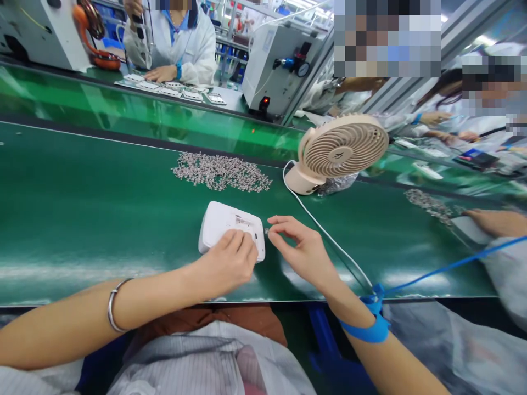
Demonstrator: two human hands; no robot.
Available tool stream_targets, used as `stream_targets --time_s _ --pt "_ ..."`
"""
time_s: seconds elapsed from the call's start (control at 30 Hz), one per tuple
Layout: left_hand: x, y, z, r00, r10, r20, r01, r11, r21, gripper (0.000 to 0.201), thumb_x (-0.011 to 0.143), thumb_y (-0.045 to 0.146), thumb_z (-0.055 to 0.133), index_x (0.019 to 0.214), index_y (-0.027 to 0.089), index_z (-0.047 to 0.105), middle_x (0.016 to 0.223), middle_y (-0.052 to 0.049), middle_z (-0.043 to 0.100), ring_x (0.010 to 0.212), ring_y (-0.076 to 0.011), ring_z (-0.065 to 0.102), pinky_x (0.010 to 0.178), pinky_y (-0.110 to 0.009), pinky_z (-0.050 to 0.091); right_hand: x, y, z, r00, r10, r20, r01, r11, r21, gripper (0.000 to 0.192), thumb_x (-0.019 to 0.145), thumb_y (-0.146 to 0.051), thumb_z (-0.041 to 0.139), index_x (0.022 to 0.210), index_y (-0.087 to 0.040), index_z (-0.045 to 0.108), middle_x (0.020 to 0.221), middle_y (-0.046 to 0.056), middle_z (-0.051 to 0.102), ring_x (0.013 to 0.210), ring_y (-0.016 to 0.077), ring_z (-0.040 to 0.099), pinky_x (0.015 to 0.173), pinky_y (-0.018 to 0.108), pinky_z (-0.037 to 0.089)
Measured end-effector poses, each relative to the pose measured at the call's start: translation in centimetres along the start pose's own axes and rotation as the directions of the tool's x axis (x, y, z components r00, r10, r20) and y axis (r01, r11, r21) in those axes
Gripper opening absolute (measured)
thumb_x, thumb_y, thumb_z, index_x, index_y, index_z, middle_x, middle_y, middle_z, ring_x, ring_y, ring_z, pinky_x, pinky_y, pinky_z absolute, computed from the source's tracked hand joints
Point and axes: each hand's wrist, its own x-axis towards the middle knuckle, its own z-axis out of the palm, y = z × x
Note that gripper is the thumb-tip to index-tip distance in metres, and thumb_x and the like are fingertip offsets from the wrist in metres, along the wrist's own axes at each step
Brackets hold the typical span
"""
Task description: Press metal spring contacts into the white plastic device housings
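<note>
A white plastic housing [218, 225] with rounded corners and a recessed compartment lies on the green bench top in front of me. My left hand [233, 258] rests over its near right part, fingers bent and pressed together at the recess; its fingertips and thumb are mostly hidden. Just right of the housing, my right hand [302, 252] pinches a small metal piece [267, 231] between thumb and index finger, close to the housing's right edge. Beyond the housing lies a wide pile of small metal pieces [220, 171], apart from both hands.
A beige fan [343, 151] stands at the back right, its white cable [325, 238] running toward me. A blue wrist strap [366, 329] with a blue cord [453, 260] crosses right. A neighbour's hand [500, 222] is at far right, near another metal pile [428, 206].
</note>
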Motion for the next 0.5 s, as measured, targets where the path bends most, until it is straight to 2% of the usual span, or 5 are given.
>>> stream_targets --time_s 0.13,0.27,0.5 --pt "-0.2 0.7 -0.1 0.999 0.012 0.052 -0.015 0.999 0.051 0.028 0.086 0.014 0.038 0.105 0.0 0.054 0.108 -0.02 0.057 0.091 -0.0243 0.057 0.081 -0.034 0.039 1.1 0.1 0.9 0.992 -0.103 0.078 0.111 0.988 -0.109 0.016 0.082 -0.017 0.046 0.073 -0.018 0.059 0.097 0.007 0.06 0.087 0.0182 0.06 0.077 0.03 0.047" --pt "-0.3 0.6 -0.2 0.998 0.0 0.061 -0.003 0.999 0.05 0.029 0.088 0.018 0.037 0.106 0.002 0.054 0.112 -0.02 0.056 0.092 -0.0237 0.057 0.082 -0.034 0.038 2.2 -0.1 1.2 0.967 -0.206 0.154 0.239 0.938 -0.251 0.02 0.085 -0.012 0.041 0.074 -0.016 0.057 0.087 0.008 0.06 0.078 0.0179 0.058 0.07 0.029 0.047" --pt "-0.4 0.8 0.0 1.0 -0.012 0.019 0.012 0.999 0.038 0.03 0.087 0.019 0.039 0.107 0.003 0.056 0.116 -0.02 0.056 0.094 -0.0242 0.057 0.082 -0.033 0.038 2.5 -0.6 1.5 0.941 -0.243 0.236 0.314 0.886 -0.341 0.021 0.086 -0.01 0.039 0.074 -0.016 0.055 0.08 0.007 0.054 0.07 0.0173 0.053 0.063 0.028 0.046"
